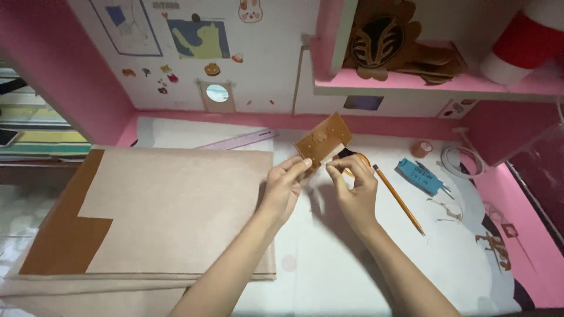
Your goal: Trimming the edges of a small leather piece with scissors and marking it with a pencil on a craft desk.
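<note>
Up-right-tilted brown card piece, lower end between both hands' fingers.

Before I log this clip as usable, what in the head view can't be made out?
- Small brown card piece: its lower edge is hidden by the left hand and right hand.
- What the right hand's fingertips pinch: too small to tell.
- Orange ring-shaped thing: mostly covered by the right hand.
- Red and white object: cut off by the top edge.
- Large beige sheet: its lower left runs off the frame.
</note>
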